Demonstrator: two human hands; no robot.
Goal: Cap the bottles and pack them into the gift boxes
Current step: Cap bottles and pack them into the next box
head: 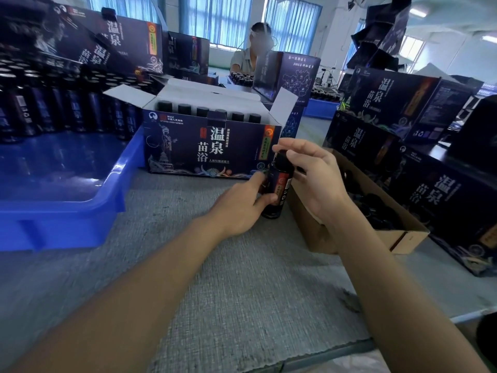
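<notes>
Our left hand (242, 204) grips the dark bottle (279, 184) standing on the desk (215, 265); our right hand (314, 179) pinches its black cap (282, 158).

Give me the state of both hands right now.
Left hand: closed, gripping the bottle around its body.
Right hand: closed, pinching the cap on top of that bottle.
</notes>
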